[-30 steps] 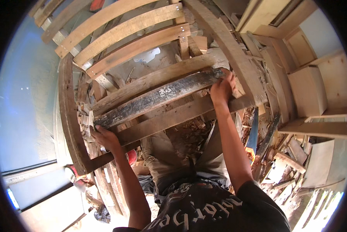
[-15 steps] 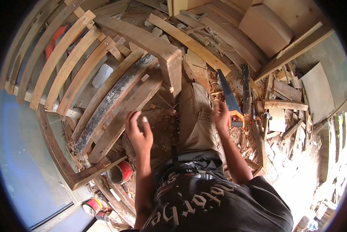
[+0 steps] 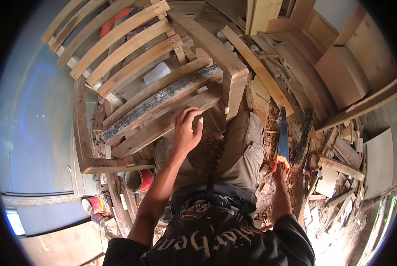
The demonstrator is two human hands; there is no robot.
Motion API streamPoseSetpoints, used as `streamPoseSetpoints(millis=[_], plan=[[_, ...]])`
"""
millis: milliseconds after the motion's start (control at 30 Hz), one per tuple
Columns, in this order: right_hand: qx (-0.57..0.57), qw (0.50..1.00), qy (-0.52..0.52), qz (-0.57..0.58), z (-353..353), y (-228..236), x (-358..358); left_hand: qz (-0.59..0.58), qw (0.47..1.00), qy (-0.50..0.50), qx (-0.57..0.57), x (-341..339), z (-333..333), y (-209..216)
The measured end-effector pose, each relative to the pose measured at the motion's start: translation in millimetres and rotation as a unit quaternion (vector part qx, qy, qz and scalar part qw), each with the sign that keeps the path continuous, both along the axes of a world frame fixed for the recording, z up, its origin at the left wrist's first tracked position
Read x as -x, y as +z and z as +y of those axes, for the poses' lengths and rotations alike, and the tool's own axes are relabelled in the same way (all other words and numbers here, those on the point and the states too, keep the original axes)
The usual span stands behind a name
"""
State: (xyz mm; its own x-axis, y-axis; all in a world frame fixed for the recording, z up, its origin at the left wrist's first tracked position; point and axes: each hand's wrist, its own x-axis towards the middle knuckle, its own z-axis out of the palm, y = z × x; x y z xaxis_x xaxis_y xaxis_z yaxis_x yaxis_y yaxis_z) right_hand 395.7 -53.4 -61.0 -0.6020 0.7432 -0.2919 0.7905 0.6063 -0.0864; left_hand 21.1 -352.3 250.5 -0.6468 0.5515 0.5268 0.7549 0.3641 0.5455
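Note:
My right hand (image 3: pixel 279 174) is closed round the orange handle of a handsaw (image 3: pixel 283 141). The saw's dark blade points away from me, its tip near a long light board. My left hand (image 3: pixel 187 131) holds nothing; its fingers are bent a little and the thumb stands apart. It hovers over my thigh, close to the lower rail of a wooden frame (image 3: pixel 234 80). A dark, paint-stained plank (image 3: pixel 163 99) and several slats lie across this frame, left of centre.
Wood chips and offcuts (image 3: pixel 265 181) cover the ground round my legs. An open red can (image 3: pixel 141 180) stands below the frame's near corner. The long light board (image 3: pixel 256 68) lies ahead. Stacked wood scraps (image 3: pixel 340 168) are at the right, and wooden panels (image 3: pixel 344 75) at the far right.
My right hand has gone down to the saw's handle and closed on it. My left hand stays raised and empty near the frame. The view has turned, shifting the surroundings.

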Motion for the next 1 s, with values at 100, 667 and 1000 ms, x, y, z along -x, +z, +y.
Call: streamPoseSetpoints(millis=[100,667,1000], plan=[[0.047,0.963,-0.058,0.259,-2,34,-2,0.028,0.999,0.014,0.009,26,2,1],[0.121,0.829,-0.072,0.541,-116,315,-51,0.079,0.954,0.104,0.271,122,61,-24],[0.193,0.863,0.010,0.467,-134,342,107,0.106,0.952,0.090,0.273,122,62,-26]])
